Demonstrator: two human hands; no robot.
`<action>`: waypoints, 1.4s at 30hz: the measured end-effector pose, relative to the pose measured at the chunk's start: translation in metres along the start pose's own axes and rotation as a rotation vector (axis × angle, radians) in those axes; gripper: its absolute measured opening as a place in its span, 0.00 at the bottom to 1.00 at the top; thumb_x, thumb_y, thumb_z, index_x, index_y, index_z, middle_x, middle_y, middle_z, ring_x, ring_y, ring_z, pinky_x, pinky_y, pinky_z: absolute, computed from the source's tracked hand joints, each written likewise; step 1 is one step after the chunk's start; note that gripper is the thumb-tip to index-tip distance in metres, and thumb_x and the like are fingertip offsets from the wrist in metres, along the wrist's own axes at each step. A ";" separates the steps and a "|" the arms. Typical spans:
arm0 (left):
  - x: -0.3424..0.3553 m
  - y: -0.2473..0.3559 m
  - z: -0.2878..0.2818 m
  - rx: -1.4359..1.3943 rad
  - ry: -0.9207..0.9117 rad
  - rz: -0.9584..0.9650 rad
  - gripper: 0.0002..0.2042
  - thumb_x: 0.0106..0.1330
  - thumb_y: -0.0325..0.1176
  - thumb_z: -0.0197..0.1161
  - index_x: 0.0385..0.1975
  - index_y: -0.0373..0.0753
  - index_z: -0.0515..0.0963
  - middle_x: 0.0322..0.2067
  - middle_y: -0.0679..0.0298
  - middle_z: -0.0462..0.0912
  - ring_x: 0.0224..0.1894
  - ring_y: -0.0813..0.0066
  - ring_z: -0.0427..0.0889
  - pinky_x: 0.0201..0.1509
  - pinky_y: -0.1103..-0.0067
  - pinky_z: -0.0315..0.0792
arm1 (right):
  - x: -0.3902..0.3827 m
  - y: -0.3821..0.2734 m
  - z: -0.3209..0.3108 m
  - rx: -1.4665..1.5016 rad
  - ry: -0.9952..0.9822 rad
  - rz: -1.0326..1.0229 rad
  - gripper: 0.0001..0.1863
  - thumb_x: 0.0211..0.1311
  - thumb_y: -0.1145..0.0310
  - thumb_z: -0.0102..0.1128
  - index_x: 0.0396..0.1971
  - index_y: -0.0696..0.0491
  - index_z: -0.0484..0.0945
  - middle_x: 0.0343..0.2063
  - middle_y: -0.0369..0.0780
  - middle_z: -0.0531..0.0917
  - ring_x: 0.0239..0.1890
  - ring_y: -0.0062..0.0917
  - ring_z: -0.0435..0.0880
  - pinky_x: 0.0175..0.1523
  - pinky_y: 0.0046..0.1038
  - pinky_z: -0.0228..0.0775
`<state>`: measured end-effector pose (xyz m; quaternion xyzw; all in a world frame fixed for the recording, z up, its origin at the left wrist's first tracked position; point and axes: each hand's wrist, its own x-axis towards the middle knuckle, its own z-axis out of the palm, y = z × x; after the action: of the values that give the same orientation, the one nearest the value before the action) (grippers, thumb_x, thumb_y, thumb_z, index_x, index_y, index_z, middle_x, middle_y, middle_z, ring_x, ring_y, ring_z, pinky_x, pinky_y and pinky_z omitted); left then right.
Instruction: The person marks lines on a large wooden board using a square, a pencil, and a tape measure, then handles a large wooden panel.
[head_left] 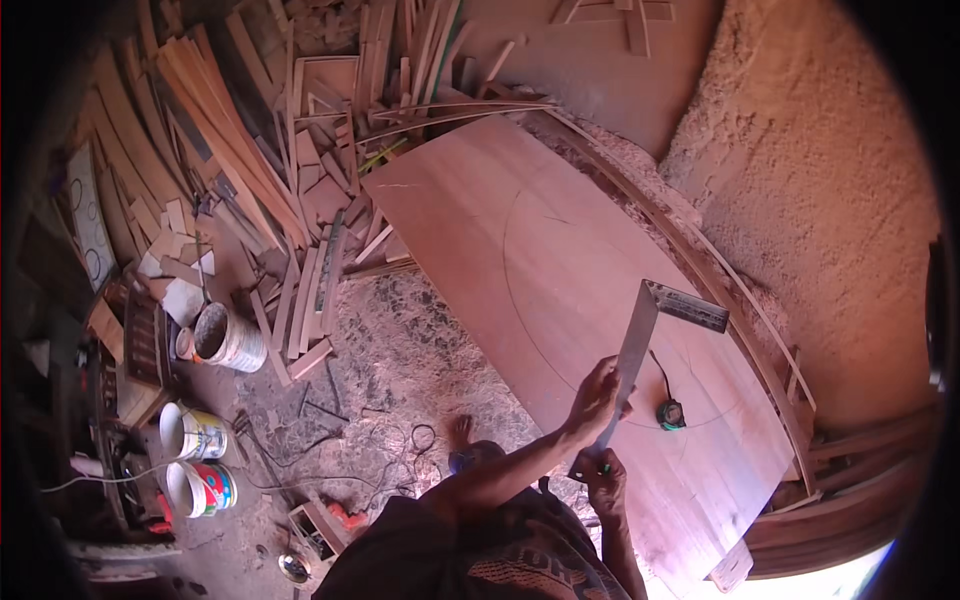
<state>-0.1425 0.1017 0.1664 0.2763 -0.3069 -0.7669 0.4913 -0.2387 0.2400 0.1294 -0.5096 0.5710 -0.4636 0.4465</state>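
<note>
Left hand (594, 398) grips the long blade of a steel framing square (640, 345) lying on the plywood sheet (520, 250). Right hand (603, 480) is closed on the blade's lower end. Tape measure (670, 414) rests just beside it.

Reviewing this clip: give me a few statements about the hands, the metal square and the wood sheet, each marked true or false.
1. Both hands hold the metal square. True: the left hand grips its long blade and the right hand holds its lower end.
2. The tape measure lies on the wood sheet. True.
3. The wood sheet is unmarked. False: a curved line is drawn on it.
4. The buckets stand on the wood sheet. False: they stand on the floor to the left.
5. The right hand rests on the tape measure. False: it holds the square, apart from the tape.
</note>
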 end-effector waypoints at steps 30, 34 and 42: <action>0.036 0.156 -0.404 0.259 0.965 0.323 0.21 0.72 0.41 0.59 0.54 0.29 0.70 0.50 0.47 0.79 0.56 0.60 0.78 0.60 0.68 0.70 | 0.341 -0.113 0.353 -0.599 -0.445 -0.471 0.05 0.63 0.72 0.60 0.34 0.55 0.73 0.26 0.50 0.79 0.25 0.49 0.79 0.27 0.40 0.70; 0.086 0.169 -0.426 0.028 0.910 0.265 0.27 0.71 0.44 0.60 0.60 0.31 0.64 0.56 0.45 0.72 0.62 0.58 0.72 0.65 0.67 0.65 | 0.386 -0.060 0.409 -0.711 -0.400 -0.472 0.06 0.65 0.70 0.59 0.35 0.57 0.74 0.26 0.48 0.79 0.26 0.43 0.80 0.30 0.37 0.70; 0.135 0.215 -0.455 -0.298 0.725 0.224 0.37 0.66 0.42 0.67 0.69 0.34 0.55 0.60 0.48 0.69 0.59 0.65 0.74 0.52 0.77 0.76 | 0.414 -0.017 0.456 -0.880 -0.410 -0.306 0.08 0.62 0.69 0.59 0.40 0.52 0.74 0.35 0.46 0.81 0.33 0.46 0.83 0.34 0.44 0.75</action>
<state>0.2639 -0.1847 0.0096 0.4194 -0.0278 -0.5976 0.6828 0.1781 -0.2073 0.0521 -0.8079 0.5314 -0.1297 0.2195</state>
